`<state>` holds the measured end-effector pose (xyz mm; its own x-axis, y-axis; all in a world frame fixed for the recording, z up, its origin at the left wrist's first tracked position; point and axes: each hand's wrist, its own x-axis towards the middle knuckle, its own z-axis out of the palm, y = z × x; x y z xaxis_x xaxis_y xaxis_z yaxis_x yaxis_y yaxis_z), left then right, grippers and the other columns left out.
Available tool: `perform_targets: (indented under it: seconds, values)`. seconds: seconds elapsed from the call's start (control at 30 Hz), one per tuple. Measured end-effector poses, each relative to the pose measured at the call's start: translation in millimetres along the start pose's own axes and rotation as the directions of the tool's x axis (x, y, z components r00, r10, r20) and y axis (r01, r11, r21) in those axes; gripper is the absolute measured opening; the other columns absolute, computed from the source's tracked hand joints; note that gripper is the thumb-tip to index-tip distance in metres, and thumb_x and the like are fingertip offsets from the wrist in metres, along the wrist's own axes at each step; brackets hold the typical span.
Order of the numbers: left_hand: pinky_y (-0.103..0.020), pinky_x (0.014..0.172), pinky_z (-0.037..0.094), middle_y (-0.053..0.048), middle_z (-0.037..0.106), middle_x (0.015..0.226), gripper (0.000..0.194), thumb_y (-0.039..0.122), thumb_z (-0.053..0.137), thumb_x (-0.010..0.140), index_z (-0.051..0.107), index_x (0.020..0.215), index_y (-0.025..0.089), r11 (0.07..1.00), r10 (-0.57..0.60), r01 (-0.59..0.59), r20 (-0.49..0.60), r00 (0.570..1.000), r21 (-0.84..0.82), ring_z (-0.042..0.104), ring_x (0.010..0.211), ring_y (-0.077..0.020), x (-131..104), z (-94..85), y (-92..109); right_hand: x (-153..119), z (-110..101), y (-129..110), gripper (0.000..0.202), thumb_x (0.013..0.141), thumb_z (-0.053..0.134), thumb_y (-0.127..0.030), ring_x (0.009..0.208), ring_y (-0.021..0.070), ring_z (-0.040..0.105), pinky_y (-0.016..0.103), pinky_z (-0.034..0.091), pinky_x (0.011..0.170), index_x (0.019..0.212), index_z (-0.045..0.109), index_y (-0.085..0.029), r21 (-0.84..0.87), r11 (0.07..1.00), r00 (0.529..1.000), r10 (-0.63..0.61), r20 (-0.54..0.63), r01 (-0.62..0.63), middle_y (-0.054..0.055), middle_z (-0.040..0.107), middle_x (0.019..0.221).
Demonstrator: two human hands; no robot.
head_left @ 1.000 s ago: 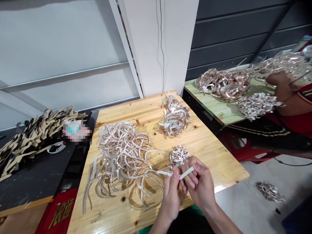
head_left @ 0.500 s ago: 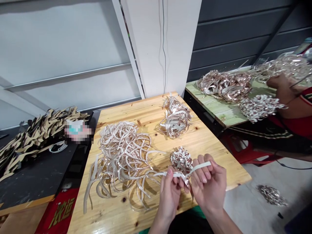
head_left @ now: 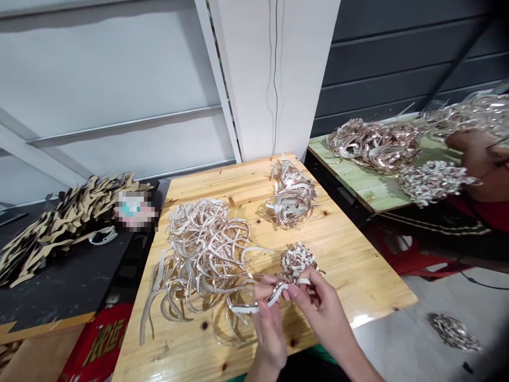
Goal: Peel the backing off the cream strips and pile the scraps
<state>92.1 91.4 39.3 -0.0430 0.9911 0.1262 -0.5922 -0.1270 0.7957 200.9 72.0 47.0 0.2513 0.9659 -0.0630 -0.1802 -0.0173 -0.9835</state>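
Observation:
Between my hands runs a narrow strip [head_left: 280, 289], white on one face and shiny rose gold on the other. My left hand [head_left: 270, 326] pinches it near its left end, thumb on top. My right hand [head_left: 320, 305] has thumb and fingers closed on its other part, where the strip bends over a finger. Just behind my hands lies a small heap of short white and rose-gold pieces [head_left: 298, 259]. To the left spreads a large tangle of long curved strips [head_left: 204, 244] of the same kind. A smaller bundle of strips [head_left: 292, 199] rests toward the table's back.
The wooden table [head_left: 338, 244] stands before me. At left, a black table [head_left: 71, 281] carries stacked brown strips [head_left: 79, 212]. On the right, a co-worker's arm [head_left: 483, 164] reaches over a pale green table [head_left: 353, 175] with strip piles. More pieces [head_left: 453, 331] lie on the floor.
My right hand has come left and turned over, its thumb now near the strip's middle. The strip's left part has swung down and left. The view has shifted slightly.

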Motion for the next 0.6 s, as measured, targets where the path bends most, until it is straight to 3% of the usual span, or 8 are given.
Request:
perform_targets:
  seconds: [0.1, 0.2, 0.33, 0.43, 0.6]
  values:
    - [-0.033, 0.081, 0.049, -0.002, 0.059, 0.083, 0.045, 0.063, 0.057, 0.104, 0.068, 0.082, 0.025, 1.0, -0.024, 0.024, 0.016, 1.0, 0.011, 0.056, 0.081, -0.0214, 1, -1.1, 3, -3, 0, -5, 0.035, 0.11, 0.059, -0.048, 0.061, 0.0136, 0.044, 0.027, 0.033, 0.056, 0.086, 0.061, -0.022, -0.135, 0.991, 0.986, 0.012, 0.168, 0.011, -0.004, 0.052, 0.072]
    - [-0.033, 0.073, 0.045, -0.002, 0.056, 0.08, 0.048, 0.066, 0.055, 0.104, 0.064, 0.081, 0.024, 0.986, -0.054, 0.033, 0.122, 0.991, 0.164, 0.051, 0.074, -0.0208, 7, -3.1, 9, -4, -3, -12, 0.035, 0.114, 0.049, -0.044, 0.064, 0.0148, 0.047, 0.028, 0.035, 0.06, 0.087, 0.058, -0.023, -0.211, 0.973, 0.976, -0.048, 0.212, 0.093, -0.004, 0.052, 0.073]
    - [-0.033, 0.071, 0.037, -0.001, 0.052, 0.076, 0.037, 0.045, 0.064, 0.106, 0.059, 0.078, 0.022, 0.876, -0.186, 0.033, 0.275, 0.943, 0.482, 0.048, 0.073, -0.02, 16, -3.3, 20, -5, -8, -16, 0.034, 0.113, 0.05, -0.04, 0.067, 0.0167, 0.051, 0.03, 0.036, 0.064, 0.084, 0.053, -0.024, -0.292, 0.933, 0.959, -0.139, 0.247, 0.211, -0.003, 0.055, 0.074]
    - [-0.033, 0.072, 0.036, 0.0, 0.049, 0.076, 0.04, 0.044, 0.046, 0.113, 0.053, 0.08, 0.023, 0.783, -0.275, 0.036, 0.294, 0.915, 0.621, 0.047, 0.073, -0.02, 18, -1.0, 24, -3, -10, -16, 0.035, 0.113, 0.05, -0.039, 0.066, 0.0165, 0.049, 0.03, 0.035, 0.064, 0.081, 0.05, -0.024, -0.274, 0.942, 0.96, -0.129, 0.247, 0.197, -0.003, 0.054, 0.073]
    - [-0.032, 0.077, 0.039, 0.0, 0.05, 0.081, 0.042, 0.051, 0.04, 0.115, 0.055, 0.086, 0.024, 0.808, -0.339, 0.133, 0.269, 0.902, 0.575, 0.049, 0.077, -0.0206, 17, -1.2, 22, 0, -9, -13, 0.04, 0.11, 0.057, -0.045, 0.062, 0.0152, 0.041, 0.029, 0.033, 0.06, 0.077, 0.059, -0.022, -0.079, 0.993, 0.983, -0.072, 0.169, 0.087, -0.004, 0.048, 0.068]
